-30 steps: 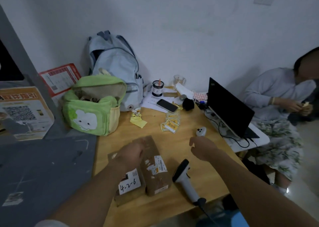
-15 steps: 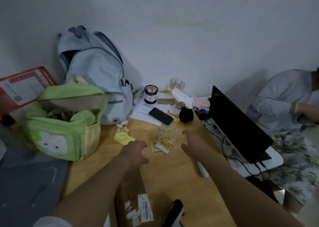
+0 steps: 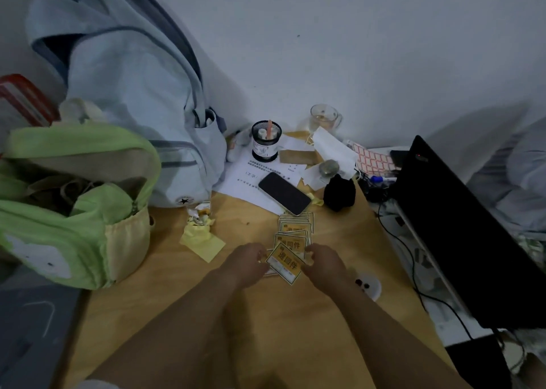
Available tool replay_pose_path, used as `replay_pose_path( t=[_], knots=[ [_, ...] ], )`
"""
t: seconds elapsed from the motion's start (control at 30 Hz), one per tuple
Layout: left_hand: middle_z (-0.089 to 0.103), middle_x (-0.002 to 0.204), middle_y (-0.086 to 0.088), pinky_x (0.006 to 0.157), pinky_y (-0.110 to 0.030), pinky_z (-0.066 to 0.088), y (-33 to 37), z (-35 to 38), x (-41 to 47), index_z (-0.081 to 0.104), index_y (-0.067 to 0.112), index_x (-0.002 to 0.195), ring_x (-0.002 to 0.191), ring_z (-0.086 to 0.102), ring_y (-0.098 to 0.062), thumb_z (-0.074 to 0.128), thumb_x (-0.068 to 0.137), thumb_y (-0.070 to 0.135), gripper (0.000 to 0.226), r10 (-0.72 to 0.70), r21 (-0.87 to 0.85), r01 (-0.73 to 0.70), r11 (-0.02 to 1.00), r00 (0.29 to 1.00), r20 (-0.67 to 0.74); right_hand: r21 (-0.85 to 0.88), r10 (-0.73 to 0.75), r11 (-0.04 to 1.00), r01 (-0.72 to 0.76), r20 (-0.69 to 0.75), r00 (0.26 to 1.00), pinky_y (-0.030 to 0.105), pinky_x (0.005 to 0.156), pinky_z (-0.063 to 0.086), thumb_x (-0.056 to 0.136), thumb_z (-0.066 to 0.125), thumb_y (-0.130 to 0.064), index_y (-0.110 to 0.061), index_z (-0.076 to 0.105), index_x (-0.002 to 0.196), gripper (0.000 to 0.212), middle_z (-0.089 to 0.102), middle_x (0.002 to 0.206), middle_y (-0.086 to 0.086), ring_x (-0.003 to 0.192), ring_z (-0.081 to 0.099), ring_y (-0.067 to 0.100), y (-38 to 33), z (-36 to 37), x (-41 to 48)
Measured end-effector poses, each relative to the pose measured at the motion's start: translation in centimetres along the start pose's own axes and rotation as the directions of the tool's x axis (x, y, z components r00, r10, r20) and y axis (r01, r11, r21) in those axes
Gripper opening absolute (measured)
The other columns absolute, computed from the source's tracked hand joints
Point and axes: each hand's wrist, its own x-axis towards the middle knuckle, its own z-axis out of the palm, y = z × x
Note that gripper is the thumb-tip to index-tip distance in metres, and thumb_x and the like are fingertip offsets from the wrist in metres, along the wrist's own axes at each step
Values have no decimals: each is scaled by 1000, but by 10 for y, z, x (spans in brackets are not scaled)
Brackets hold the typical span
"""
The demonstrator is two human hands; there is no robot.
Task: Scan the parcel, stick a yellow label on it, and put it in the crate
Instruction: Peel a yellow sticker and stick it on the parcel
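A spread of yellow labels (image 3: 295, 229) with black characters lies mid-table. The nearest yellow label (image 3: 285, 263) sits tilted between my two hands. My left hand (image 3: 246, 263) pinches its left edge and my right hand (image 3: 323, 263) pinches its right edge. Whether the label is off the table I cannot tell. The parcel, the scanner and the crate are out of view.
A green bag (image 3: 74, 208) and a pale blue backpack (image 3: 133, 93) fill the left and back. A phone (image 3: 284, 193) lies on papers; a pen cup (image 3: 264, 144), a glass mug (image 3: 325, 119), a black pouch (image 3: 339, 193), crumpled yellow paper (image 3: 202, 238), a white mouse (image 3: 369, 285) and an open laptop (image 3: 461, 226) stand around.
The view has tilted up and forward, so the parcel and scanner dropped out of sight. Both hands reached forward to the yellow labels and closed on the nearest one.
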Motion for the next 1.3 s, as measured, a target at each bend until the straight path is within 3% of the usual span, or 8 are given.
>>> replay_pose_path(
  t=[0.3,0.5,0.7,0.87,0.97,1.07,1.2,1.3],
  knots=[
    [62,113,-8,73,-24,39,-4,24,26,64,12,109,93,56,-21,61,86,20,24,-3,-67,5,998,999,36,4,122,992,-123,59,991,27,59,45,82,62,-23,-15,69,83,11,69,84,5,73,62,20,9,13,19],
    [65,111,-7,82,-31,50,6,12,24,64,11,113,96,60,-19,66,82,16,31,10,-104,-14,994,999,-35,388,88,912,-129,120,989,28,58,45,78,73,-15,-15,67,60,19,64,65,8,58,56,18,1,-5,10],
    [63,107,1,81,-31,53,26,-17,-7,70,16,103,91,59,-15,76,75,21,29,95,-185,-141,973,967,-238,654,-5,749,-106,167,986,22,55,46,79,75,-13,-3,72,78,10,66,68,7,59,57,12,-45,-48,-22],
    [66,75,13,79,-35,56,40,-49,-52,76,17,87,76,64,-9,76,75,19,12,178,-288,-253,924,949,-262,721,-127,693,-5,130,983,20,58,48,82,72,-15,-8,73,78,8,68,73,7,64,60,13,-86,-76,-69],
    [74,82,1,75,-23,54,49,-68,-86,77,15,86,81,67,-11,73,79,18,9,153,-453,-288,844,938,-311,766,-154,637,87,16,988,23,62,49,82,71,-16,-19,76,70,13,71,70,2,67,62,12,-112,-90,-100],
    [73,78,0,54,-6,47,60,-87,-123,76,14,92,75,67,-10,65,87,17,13,129,-575,-328,750,924,-360,786,-166,590,183,-104,981,24,64,49,83,70,-16,-22,77,72,14,72,66,-4,66,64,9,-138,-104,-130],
    [75,82,-4,49,-10,47,64,-113,-172,75,9,97,74,70,-11,60,91,21,20,148,-572,-383,725,898,-414,765,-228,576,286,-186,956,17,55,45,87,65,-13,-17,75,76,15,71,64,-4,61,63,6,-165,-115,-175],
    [73,77,-2,48,-6,44,64,-129,-205,76,10,85,71,69,-10,61,90,18,17,179,-565,-448,693,866,-467,727,-255,594,346,-237,937,21,61,50,85,64,-11,-16,70,71,17,72,76,5,73,66,14,-184,-122,-206]
  ],
)
